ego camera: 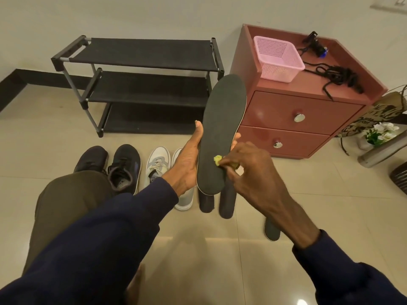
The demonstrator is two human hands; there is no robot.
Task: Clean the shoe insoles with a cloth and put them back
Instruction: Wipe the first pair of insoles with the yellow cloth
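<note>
My left hand (189,159) grips a long dark grey insole (222,128) upright in front of me, thumb on its left edge and fingertips showing past its right edge. My right hand (248,170) pinches a small yellow-green cloth (217,160) and presses it on the insole's lower part. Three more dark insoles lie on the floor below: two side by side (207,203) (226,201) and one further right (271,230), partly hidden by my right forearm. A pair of black sneakers (123,166) and a pair of white sneakers (157,164) stand on the floor to the left.
A black three-tier shoe rack (141,84) stands against the wall. To the right is a red two-drawer cabinet (297,115) carrying a pink basket (277,58) and black cables (337,75). A flower pot (378,133) and a dark vase (399,177) sit at the far right. My knee (70,194) is at lower left.
</note>
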